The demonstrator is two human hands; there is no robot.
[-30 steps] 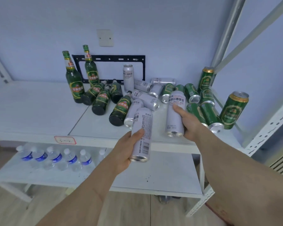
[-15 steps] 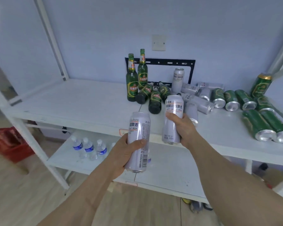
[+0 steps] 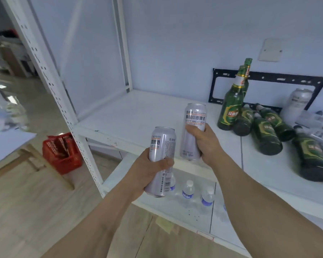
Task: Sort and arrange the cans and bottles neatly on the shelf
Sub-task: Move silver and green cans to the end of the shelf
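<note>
Above shelf point(image 3: 138, 116), cans point(image 3: 161, 161) in hands point(image 3: 147, 174).

Pale blue-grey painted wall point(image 3: 175, 43), matte and evenly lit, carrying a white square blank switch plate point(image 3: 270, 50) at upper right. Black perforated metal mounting bracket point(image 3: 287, 79) fixed to the wall just above shelf level. Light wood-plank floor point(image 3: 26, 211) at lower left. Red plastic crate point(image 3: 62, 153) on the floor beside the front upright of the rack. Pale wooden bench leg point(image 3: 45, 164), slanted, in front of the crate, under a white bench top point(image 3: 4, 142) at the left edge. Blurred clutter at far left, not identifiable.
</note>
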